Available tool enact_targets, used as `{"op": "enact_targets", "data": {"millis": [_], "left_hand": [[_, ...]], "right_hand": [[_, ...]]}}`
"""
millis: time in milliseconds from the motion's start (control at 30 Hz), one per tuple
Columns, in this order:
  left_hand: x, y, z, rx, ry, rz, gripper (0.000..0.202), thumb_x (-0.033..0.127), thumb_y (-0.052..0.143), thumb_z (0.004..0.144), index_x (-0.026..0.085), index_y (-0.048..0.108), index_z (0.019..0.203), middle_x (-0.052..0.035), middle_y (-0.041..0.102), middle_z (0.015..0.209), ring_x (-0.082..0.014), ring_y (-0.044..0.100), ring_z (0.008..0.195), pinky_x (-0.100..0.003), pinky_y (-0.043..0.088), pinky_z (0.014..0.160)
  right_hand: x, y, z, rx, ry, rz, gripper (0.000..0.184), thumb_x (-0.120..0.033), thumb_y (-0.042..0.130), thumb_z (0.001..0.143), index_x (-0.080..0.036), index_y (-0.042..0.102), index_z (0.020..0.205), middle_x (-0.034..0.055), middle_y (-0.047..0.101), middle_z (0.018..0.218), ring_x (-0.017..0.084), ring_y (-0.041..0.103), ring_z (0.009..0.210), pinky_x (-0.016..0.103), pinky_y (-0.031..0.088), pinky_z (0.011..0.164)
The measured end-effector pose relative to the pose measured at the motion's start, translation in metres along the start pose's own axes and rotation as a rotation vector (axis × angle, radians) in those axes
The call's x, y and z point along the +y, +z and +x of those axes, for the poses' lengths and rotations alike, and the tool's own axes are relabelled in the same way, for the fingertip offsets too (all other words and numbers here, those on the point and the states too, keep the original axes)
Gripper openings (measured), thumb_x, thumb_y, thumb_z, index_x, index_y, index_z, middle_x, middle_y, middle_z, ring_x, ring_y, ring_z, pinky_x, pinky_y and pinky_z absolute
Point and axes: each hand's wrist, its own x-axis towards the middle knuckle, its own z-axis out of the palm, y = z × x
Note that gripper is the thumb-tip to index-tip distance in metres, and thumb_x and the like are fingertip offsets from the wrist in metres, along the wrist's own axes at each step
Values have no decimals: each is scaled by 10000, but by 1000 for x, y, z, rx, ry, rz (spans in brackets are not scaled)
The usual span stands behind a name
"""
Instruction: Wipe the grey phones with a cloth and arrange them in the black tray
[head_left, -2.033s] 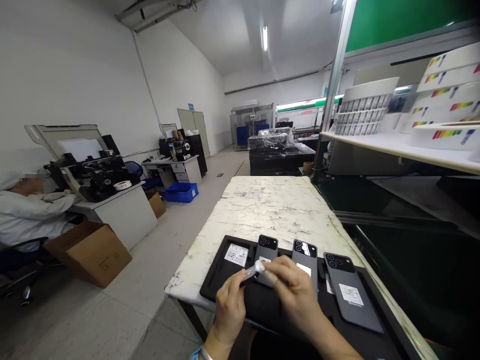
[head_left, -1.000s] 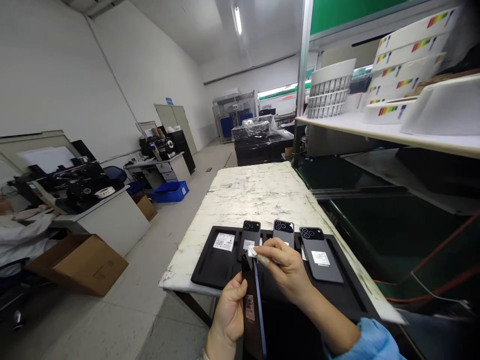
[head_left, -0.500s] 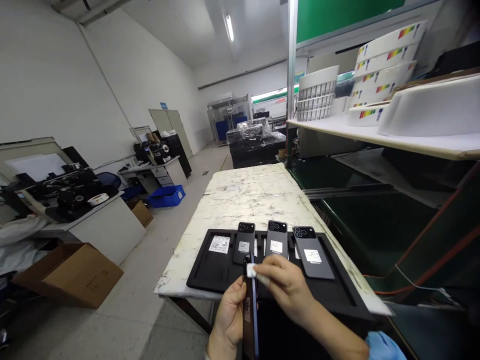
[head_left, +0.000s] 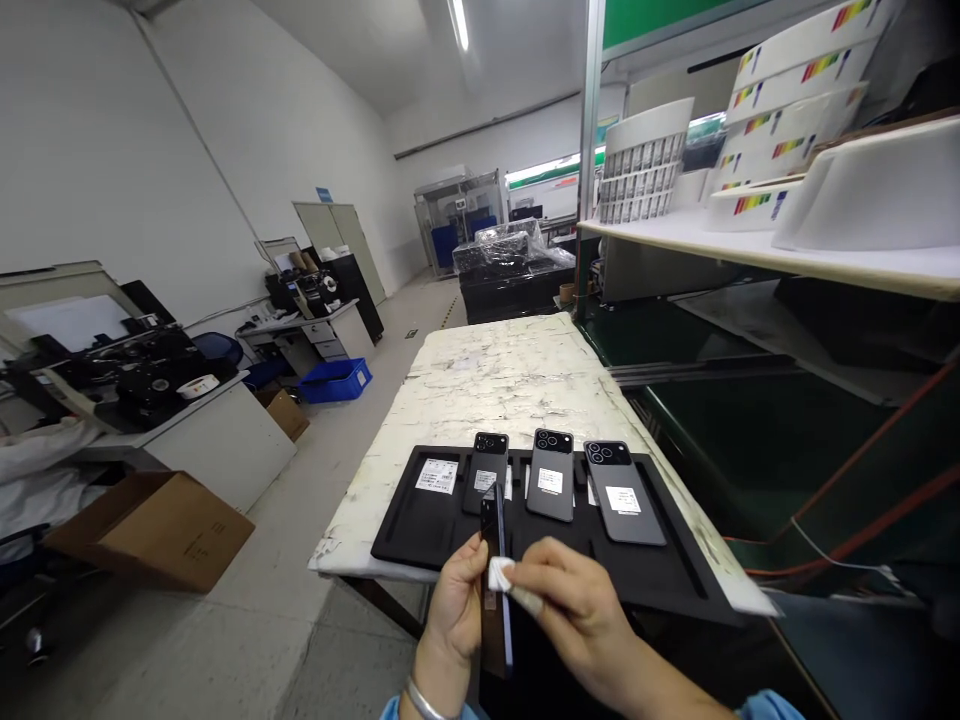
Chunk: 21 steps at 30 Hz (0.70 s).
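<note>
My left hand point(head_left: 459, 610) grips a dark phone point(head_left: 496, 580) held edge-up in front of me, above the near rim of a black tray point(head_left: 420, 525). My right hand point(head_left: 574, 615) pinches a small white wipe point(head_left: 501, 574) and presses it against the phone's side edge. Three grey phones lie back-up in the tray's slots: one on the left point(head_left: 484, 470), one in the middle point(head_left: 551, 488), one on the right point(head_left: 622, 492). A white label point(head_left: 437, 475) lies in the tray's leftmost slot.
The tray rests on a worn white table point(head_left: 510, 385). A shelf point(head_left: 757, 255) at the right holds white label rolls. A cardboard box point(head_left: 154, 530) sits on the floor at left, by a desk with machines point(head_left: 142, 375) and a person's white sleeve point(head_left: 37, 470).
The wipe in my right hand has slid down the phone's edge toward me. The view has shifted slightly; the phones in the tray have not moved.
</note>
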Motion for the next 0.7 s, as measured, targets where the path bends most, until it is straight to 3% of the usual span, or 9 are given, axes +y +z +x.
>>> {"op": "enact_targets", "data": {"millis": [100, 200, 333, 500, 633, 700], "left_hand": [[3, -6, 4, 38, 18, -10, 228, 119, 837, 727, 130, 648, 855, -1, 686, 744, -93, 667, 636, -156, 548, 622], [1, -6, 6, 46, 15, -6, 214, 132, 828, 741, 128, 643, 848, -1, 676, 738, -95, 662, 624, -152, 540, 591], [-8, 6, 2, 21, -8, 20, 249, 138, 838, 727, 127, 656, 896, -2, 672, 742, -96, 658, 619, -161, 549, 603], [-16, 21, -6, -4, -45, 60, 219, 155, 780, 792, 106, 665, 972, -23, 671, 737, -100, 643, 556, -148, 515, 511], [-14, 16, -5, 53, -39, 37, 249, 115, 765, 795, 97, 658, 1019, -30, 685, 759, -106, 657, 583, -168, 542, 571], [-11, 10, -3, 109, -17, 7, 175, 80, 765, 776, 100, 667, 920, -23, 685, 729, -107, 663, 602, -175, 551, 608]], "right_hand": [[-13, 4, -21, -28, -114, -18, 319, -156, 543, 906, -285, 665, 1171, 34, 638, 776, 160, 612, 654, 261, 517, 589], [-14, 0, -22, -42, -154, -41, 353, -136, 533, 894, -283, 651, 1192, 36, 645, 782, 164, 617, 669, 262, 510, 592], [5, -15, 10, 14, -46, -71, 226, -168, 559, 923, -240, 718, 1068, 46, 646, 821, 154, 627, 706, 257, 520, 629], [33, -29, 44, 120, 91, -13, 173, -228, 600, 928, -240, 751, 1011, 30, 647, 819, 155, 642, 738, 273, 527, 674], [27, -22, 33, 104, 96, 53, 189, -206, 601, 927, -242, 748, 1041, 29, 640, 824, 147, 638, 732, 264, 521, 663], [16, -16, 17, 62, 93, 103, 201, -194, 595, 930, -247, 743, 1055, 34, 638, 829, 145, 635, 730, 257, 522, 653]]}}
